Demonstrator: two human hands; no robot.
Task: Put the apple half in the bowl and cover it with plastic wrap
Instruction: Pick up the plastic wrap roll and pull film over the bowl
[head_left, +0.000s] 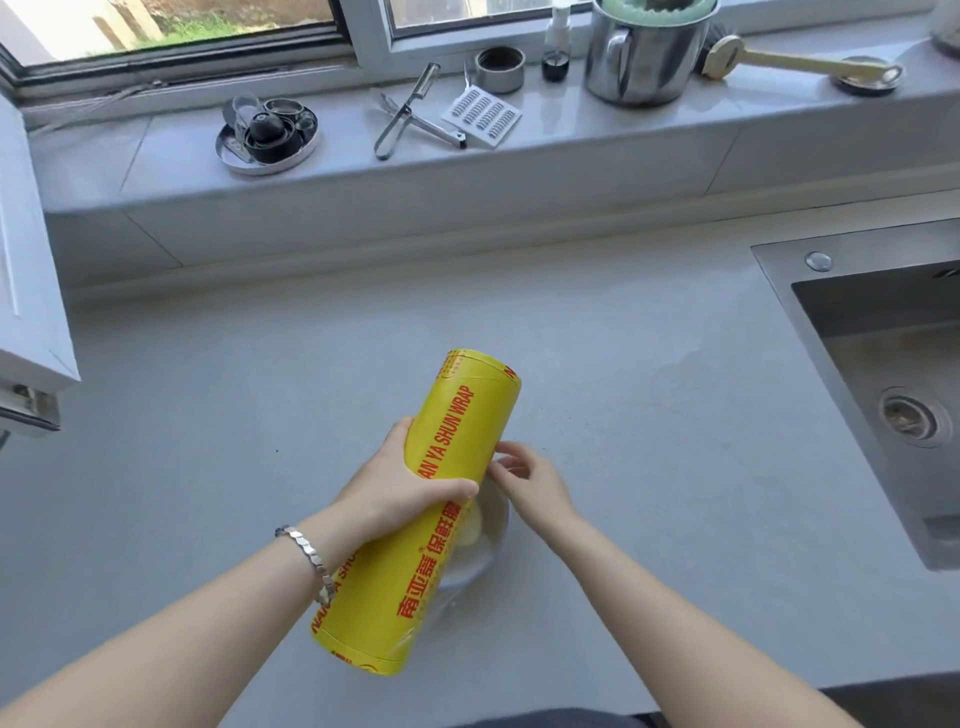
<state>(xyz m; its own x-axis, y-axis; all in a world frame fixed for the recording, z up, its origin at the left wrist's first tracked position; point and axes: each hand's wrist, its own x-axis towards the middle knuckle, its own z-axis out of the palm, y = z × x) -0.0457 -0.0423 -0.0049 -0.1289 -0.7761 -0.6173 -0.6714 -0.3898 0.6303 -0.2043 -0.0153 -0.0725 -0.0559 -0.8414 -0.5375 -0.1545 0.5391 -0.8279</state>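
My left hand grips a big yellow roll of plastic wrap around its middle and holds it tilted above the counter. Under the roll sits a white bowl, mostly hidden. A pale apple half shows inside it, just past the roll's right side. My right hand is at the roll's right side, its fingertips pinching at the edge of the clear film there. The film itself is hard to make out.
A steel sink is set into the grey counter at the right. The window sill behind carries a peeler, a steel mug, a brush and a dish of small parts. A white cabinet door stands open at left.
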